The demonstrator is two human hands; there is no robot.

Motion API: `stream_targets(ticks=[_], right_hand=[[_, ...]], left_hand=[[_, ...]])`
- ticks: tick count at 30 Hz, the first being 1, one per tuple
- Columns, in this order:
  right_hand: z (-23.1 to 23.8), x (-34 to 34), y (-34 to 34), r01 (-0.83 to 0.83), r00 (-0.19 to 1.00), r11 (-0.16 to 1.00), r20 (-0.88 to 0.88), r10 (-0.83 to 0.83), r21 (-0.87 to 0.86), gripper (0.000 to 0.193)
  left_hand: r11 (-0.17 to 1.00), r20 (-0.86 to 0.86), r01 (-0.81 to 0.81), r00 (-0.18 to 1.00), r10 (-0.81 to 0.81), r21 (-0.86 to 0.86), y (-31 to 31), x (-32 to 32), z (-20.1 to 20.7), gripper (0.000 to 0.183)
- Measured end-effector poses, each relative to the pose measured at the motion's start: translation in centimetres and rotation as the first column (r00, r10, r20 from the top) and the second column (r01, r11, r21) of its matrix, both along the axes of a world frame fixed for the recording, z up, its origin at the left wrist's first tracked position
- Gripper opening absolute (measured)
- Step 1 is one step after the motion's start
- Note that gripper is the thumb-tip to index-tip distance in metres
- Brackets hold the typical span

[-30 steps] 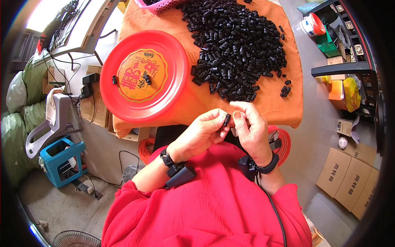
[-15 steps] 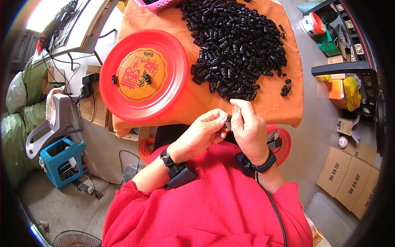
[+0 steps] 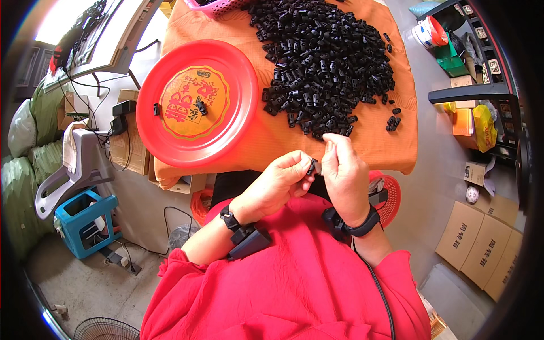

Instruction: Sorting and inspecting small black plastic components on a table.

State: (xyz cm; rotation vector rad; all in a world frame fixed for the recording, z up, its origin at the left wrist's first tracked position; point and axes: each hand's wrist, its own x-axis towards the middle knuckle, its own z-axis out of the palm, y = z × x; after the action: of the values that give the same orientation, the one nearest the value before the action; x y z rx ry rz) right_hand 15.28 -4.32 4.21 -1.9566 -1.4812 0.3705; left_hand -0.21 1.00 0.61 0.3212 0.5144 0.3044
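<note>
Between the thumb and fingers of my left hand (image 3: 281,177) is a small black plastic cord lock (image 3: 311,166), held just in front of the table's near edge. My right hand (image 3: 347,177) is beside it on the right, its thumb and forefinger pinched together; whatever they grip is too small and blurred to make out. Ahead of both hands, a big heap of similar black cord locks (image 3: 328,62) covers the orange cloth (image 3: 385,150). To the left lies a round red plastic tray (image 3: 241,119) with a yellow printed centre, and two black pieces (image 3: 202,107) rest on it.
A pink basket (image 3: 224,7) stands at the table's far edge. Red baskets (image 3: 391,201) sit below the near edge. On the left are a blue stool (image 3: 85,221) and a grey plastic chair (image 3: 79,164); at right, flat cartons (image 3: 470,238) and a dark shelf (image 3: 476,93).
My right hand has drawn slightly away from the cord lock, its fingers curling closer together. My left hand stays in place, and the cord lock has tilted a little.
</note>
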Motion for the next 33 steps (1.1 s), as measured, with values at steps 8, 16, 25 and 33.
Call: stream_targets(ticks=[8,16,25,33], right_hand=[[0.1,1.1,0.2,0.075,0.995,0.992,-0.08,-0.066,0.103,0.012],[-1.1,1.9,-0.5,0.08,0.995,0.994,-0.072,-0.074,0.078,0.011],[-0.9,2.0,-0.7,0.081,0.994,0.996,-0.072,-0.078,0.037,0.01],[-1.2,2.3,-0.8,0.06,0.997,0.995,-0.042,-0.057,0.079,0.01]], left_hand=[[0.998,0.026,-0.001,1.0,0.003,-0.066,0.6,-0.3,-0.4,0.019],[0.979,0.052,-0.183,0.981,0.189,-0.094,2.7,-0.5,-0.5,0.017],[0.056,-0.381,0.48,0.616,0.689,0.876,4.2,2.3,-1.1,0.024],[0.087,-0.487,0.617,0.518,0.703,0.782,3.7,2.9,-2.0,0.026]])
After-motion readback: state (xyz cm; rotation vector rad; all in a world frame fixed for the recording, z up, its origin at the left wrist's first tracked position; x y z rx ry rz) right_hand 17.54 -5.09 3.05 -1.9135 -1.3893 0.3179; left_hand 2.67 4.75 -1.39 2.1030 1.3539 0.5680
